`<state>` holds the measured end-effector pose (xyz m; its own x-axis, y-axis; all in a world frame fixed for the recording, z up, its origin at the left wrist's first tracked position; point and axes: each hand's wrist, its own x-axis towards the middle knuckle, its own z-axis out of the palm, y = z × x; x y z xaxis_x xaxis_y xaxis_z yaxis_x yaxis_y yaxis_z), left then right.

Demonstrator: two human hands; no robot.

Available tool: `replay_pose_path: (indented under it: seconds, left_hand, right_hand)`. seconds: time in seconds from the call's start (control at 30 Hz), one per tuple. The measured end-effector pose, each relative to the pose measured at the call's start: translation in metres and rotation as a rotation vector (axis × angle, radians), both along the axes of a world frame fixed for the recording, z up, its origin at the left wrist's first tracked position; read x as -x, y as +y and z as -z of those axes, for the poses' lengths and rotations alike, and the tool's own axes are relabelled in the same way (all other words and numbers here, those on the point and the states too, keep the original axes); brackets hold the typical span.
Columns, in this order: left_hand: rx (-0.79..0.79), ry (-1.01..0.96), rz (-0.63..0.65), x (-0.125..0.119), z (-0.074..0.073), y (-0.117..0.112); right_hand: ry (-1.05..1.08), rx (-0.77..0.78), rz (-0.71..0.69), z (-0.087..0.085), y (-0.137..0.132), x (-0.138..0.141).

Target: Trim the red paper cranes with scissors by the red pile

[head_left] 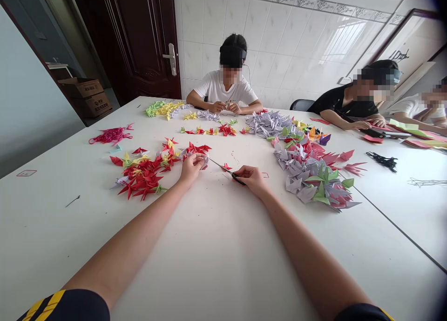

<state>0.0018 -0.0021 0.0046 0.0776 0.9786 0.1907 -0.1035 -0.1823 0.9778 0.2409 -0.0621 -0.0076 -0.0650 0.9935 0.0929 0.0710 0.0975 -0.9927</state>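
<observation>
Head view: your left hand pinches a small folded paper piece almost shut, just right of the red origami cranes; it is light and crushable, so hold it gently by its body. Your right hand curls closed around black-handled scissors, their tips nearly touching that piece
</observation>
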Motion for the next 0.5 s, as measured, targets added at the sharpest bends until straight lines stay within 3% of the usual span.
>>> replay_pose_path:
  seconds: [0.17,0.33,0.5]
  left_hand:
    - [0.023,0.001,-0.029,0.0008,-0.0009,-0.0011]
    - [0.075,-0.158,-0.032,0.0005,-0.0013,-0.0012]
    - [0.113,-0.179,-0.026,0.0004,-0.0006,-0.0005]
  right_hand:
    - [0.016,-0.005,0.014,-0.0025,-0.0007,0.0008]
    - [0.032,0.018,0.075,-0.0057,-0.0017,0.0006]
    - [0.069,0.032,-0.036,-0.0075,-0.0042,0.0001]
